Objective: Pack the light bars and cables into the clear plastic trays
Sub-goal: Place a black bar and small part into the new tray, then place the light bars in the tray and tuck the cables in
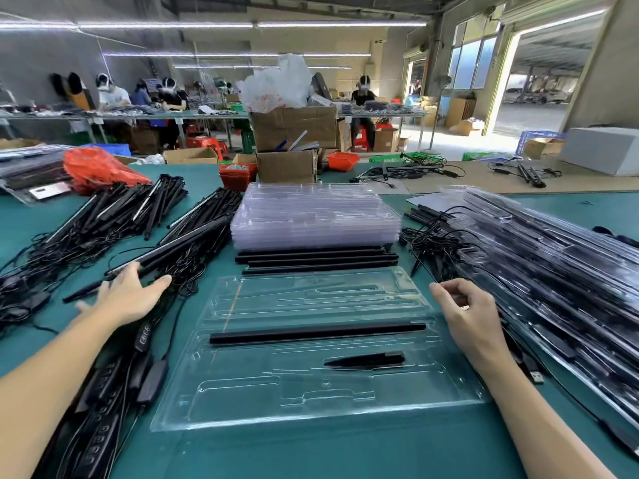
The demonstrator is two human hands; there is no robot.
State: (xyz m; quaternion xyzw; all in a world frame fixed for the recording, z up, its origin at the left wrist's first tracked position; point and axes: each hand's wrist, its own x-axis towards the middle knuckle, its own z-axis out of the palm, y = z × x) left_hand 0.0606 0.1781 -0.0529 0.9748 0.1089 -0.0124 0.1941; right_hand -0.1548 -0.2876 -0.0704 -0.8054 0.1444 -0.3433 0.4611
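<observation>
A clear plastic tray [311, 402] lies in front of me on the green table. One black light bar [316, 332] sits in its middle slot, and a short black pointed part [366, 360] lies in a slot below it. My left hand [128, 295] reaches left with fingers spread over a black light bar [183, 243] on the cable pile. My right hand [466, 311] hovers at the tray's right edge, fingers curled and pinching something small and dark that I cannot identify. Several loose black bars [314, 259] lie just beyond the tray.
A stack of empty clear trays [314, 216] stands behind the loose bars. Packed trays [560, 271] pile up on the right. Heaps of bars and cables [103, 216] cover the left, with controllers [103, 409] near my left arm. Cardboard boxes [287, 165] stand at the back.
</observation>
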